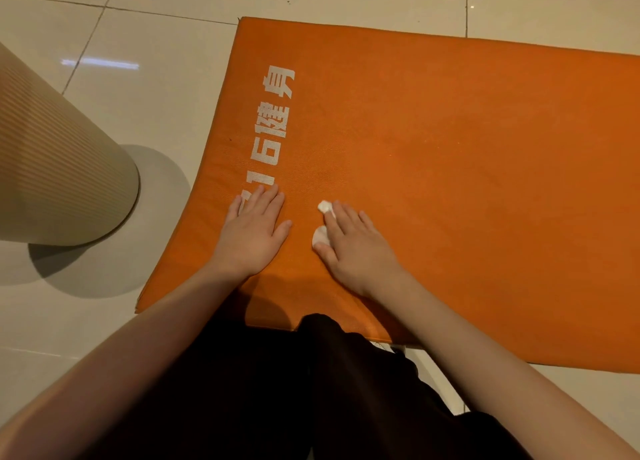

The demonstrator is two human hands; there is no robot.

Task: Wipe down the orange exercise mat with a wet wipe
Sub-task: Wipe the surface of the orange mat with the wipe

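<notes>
Orange mat (pixel 450 182) lies on glossy tiles (pixel 156 95) beside seemingly foam roll (pixel 62 182).

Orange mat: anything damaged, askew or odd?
No spill or obvious tear. The orange mat lies skewed to the floor tile joints, and its white lettering looks worn and patchy. The wet wipe is wadded small under the right hand, so each pass likely covers little.

2 bare forearms (pixel 485 348) show above black clothing (pixel 242 390) (loose, folded) covering the lap.
</notes>
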